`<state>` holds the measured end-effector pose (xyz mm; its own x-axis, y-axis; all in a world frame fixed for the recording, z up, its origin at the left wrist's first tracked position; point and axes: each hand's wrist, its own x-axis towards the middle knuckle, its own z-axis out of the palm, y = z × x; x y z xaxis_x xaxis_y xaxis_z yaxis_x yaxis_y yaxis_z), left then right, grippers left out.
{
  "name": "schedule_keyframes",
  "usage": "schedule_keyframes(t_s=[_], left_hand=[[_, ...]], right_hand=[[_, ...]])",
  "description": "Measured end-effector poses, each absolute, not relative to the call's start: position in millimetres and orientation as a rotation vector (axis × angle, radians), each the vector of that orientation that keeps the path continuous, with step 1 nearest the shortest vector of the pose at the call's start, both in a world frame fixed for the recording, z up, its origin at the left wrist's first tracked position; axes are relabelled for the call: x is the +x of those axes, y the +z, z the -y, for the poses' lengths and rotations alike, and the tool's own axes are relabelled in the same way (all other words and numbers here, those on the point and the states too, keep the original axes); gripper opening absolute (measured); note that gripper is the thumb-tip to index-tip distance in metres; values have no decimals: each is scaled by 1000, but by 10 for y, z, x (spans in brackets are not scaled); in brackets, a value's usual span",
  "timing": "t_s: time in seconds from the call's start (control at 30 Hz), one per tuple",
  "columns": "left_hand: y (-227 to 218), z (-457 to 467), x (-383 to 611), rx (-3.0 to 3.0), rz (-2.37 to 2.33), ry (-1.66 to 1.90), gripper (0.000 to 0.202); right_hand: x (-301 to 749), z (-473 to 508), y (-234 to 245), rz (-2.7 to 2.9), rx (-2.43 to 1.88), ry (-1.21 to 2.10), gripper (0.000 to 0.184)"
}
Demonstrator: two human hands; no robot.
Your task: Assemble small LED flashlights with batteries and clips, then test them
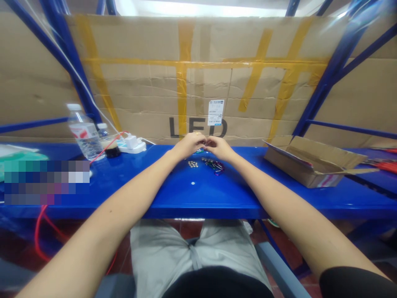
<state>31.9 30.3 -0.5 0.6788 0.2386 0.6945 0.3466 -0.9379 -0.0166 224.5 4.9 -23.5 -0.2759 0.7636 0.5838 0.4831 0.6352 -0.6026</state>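
Note:
My left hand (192,143) and my right hand (218,147) meet over the back half of the blue table, fingertips together in a pinch. What they hold, if anything, is hidden by the fingers. Just beneath them shows a small green piece (199,151); whether it is held or lies on the table I cannot tell. Nearer to me is a cluster of small round metal pieces (192,164). To its right lies a little pile of coloured carabiners (216,166), purple and green among them. A single pale round spot (192,183) sits closer to the front edge.
An open cardboard box (310,163) stands at the right. On the left are a water bottle (83,134), a dark-liquid container (112,150), a white power strip (135,145) and a red cable (39,231). A large cardboard sheet (139,91) rises behind the table (173,198).

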Motion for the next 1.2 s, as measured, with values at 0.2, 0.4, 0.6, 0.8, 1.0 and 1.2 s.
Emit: schedule_keyframes(t_s=[0.2, 0.4, 0.6, 0.8, 1.0, 1.2], left_hand=[[99, -230, 221, -2764, 750, -1073, 14], [147, -330, -100, -2841, 1456, -131, 21], [79, -394, -98, -2909, 1563, 124, 26], [50, -345, -10, -2933, 1526, 37, 29], [22, -308, 15, -2972, 1441, -143, 19], [82, -280, 64, -3037, 1204, -668, 12]], right_hand=[[2252, -40, -223, 1912, -1021, 336, 14], [2262, -76, -262, 1886, -1056, 382, 14], [2210, -62, -275, 1911, -1035, 424, 15], [2183, -34, -282, 1954, -1028, 416, 16], [2189, -35, -282, 1956, -1025, 425, 17], [2198, -32, -264, 1950, -1030, 430, 16]])
